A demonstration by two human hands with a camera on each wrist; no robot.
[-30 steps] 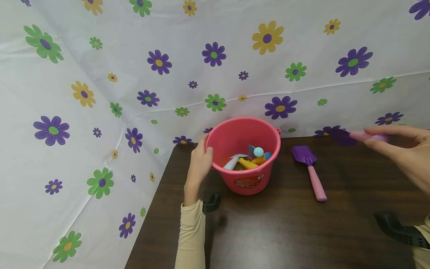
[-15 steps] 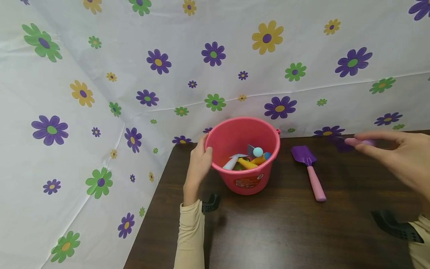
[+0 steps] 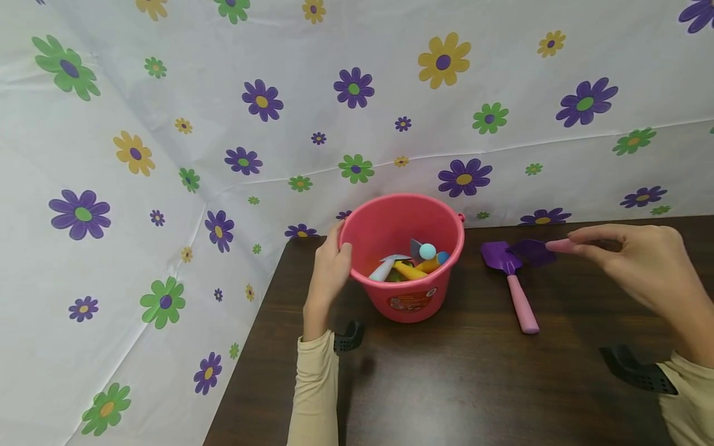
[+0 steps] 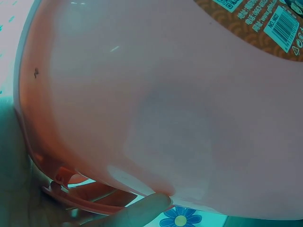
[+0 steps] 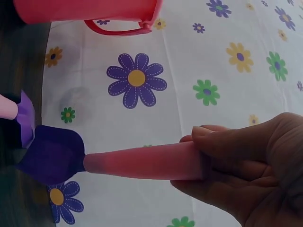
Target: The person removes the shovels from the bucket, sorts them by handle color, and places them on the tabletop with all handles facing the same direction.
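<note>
Overall, we find a dark wood-grain table (image 3: 468, 378) before a white floral backdrop (image 3: 307, 56); at frame centre, the left hand (image 3: 330, 266), fingers curled, grips a pink bucket (image 3: 401, 220); at frame right, the right hand (image 3: 641, 263) pinches a purple-bladed trowel (image 5: 137, 161) by its pink handle, near a matching trowel (image 3: 515, 288).

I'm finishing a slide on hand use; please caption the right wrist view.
Right hand gripping a pink-handled purple shovel, with a second shovel and pink bucket nearby, before a flowered backdrop.

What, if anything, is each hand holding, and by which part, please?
Right hand: the purple-bladed trowel, by its pink handle's end. Left hand: the pink bucket, near its rim.
</note>
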